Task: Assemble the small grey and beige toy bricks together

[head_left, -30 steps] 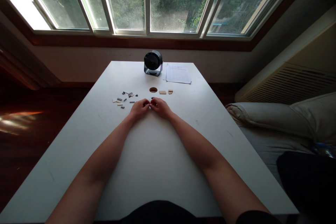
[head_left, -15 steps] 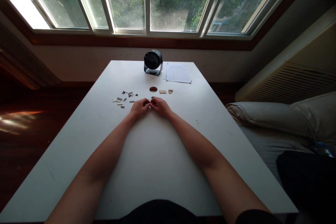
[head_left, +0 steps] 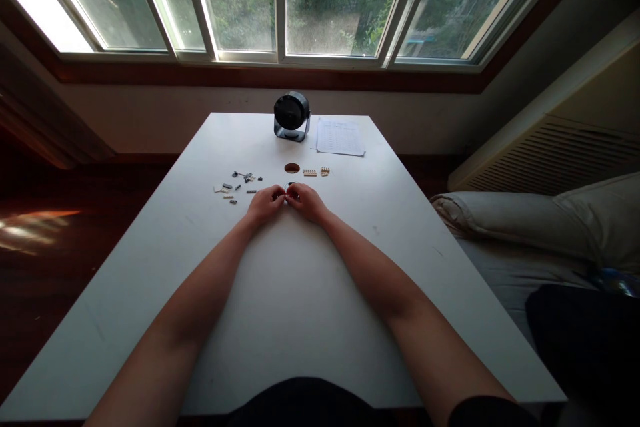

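Note:
My left hand (head_left: 267, 203) and my right hand (head_left: 305, 201) meet at the fingertips over the middle of the white table. Both have curled, closed fingers. Whatever lies between them is mostly hidden; only a small light and dark bit (head_left: 289, 185) shows just beyond the fingertips, too small to name. Left of my left hand lie scattered small grey, black and white toy-brick pieces (head_left: 238, 187). Beyond my right hand are a tan studded piece (head_left: 310, 173) and a smaller tan piece (head_left: 325, 172), lying side by side.
A round hole (head_left: 292, 168) opens in the table (head_left: 310, 293) just beyond my hands. Farther back stand a small black fan (head_left: 291, 117) and, to its right, a printed paper sheet (head_left: 341, 138). A cushioned seat (head_left: 520, 220) is along the right side.
The whole view has shifted very slightly. My hands keep the same position and closed pose, and the small pieces lie as before.

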Demonstrator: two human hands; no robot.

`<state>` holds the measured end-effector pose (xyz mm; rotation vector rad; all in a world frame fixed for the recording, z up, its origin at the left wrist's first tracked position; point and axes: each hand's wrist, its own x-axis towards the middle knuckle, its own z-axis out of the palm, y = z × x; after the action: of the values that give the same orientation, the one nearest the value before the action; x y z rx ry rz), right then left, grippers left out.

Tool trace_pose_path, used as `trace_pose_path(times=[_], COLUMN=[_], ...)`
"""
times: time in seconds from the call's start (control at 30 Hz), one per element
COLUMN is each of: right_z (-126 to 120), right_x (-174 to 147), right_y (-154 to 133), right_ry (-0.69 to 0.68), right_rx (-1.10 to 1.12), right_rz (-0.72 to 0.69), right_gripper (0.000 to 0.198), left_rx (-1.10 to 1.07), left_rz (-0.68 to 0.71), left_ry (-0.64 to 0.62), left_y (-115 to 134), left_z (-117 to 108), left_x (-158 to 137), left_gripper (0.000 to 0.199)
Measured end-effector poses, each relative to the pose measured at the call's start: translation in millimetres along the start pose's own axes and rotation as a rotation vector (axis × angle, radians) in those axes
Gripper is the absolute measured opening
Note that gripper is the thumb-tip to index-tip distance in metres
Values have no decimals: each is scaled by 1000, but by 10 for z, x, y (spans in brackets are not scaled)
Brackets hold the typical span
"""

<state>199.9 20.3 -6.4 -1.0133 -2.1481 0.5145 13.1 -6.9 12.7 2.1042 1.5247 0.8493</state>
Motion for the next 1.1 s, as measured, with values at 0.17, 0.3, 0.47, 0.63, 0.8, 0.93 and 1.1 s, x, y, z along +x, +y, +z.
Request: trace_pose_path(times=[0.17,0.3,0.47,0.63,0.8,0.93,1.1], right_z=[5,9,15,9,-14,-27,-24], right_x=[5,11,13,11,9,6,3], right_y=[10,16,23,9,-27,-53,-57], right_ry=[0,-4,-3,-1,-17,-19,-17], right_rx=[-9,-9,-9,-3,-10,-13,-7], right_rz=[-6,2,5,2,21,31,34], right_gripper=[7,8,8,7,8,9,9], left_rx=[2,11,6,-6,-5,-1,10], left_rz=[-3,-4,-1,-12,-12,-5,-15], left_ry=[-7,-6,1,-6,-3,0,-6], left_y=[-1,-9,-19,-20,-13,-1,4], left_z=[-7,1,12,12,8,1,-5], left_x=[2,7,6,8,2,-4,-2], left_gripper=[22,22,22,22,22,22,23])
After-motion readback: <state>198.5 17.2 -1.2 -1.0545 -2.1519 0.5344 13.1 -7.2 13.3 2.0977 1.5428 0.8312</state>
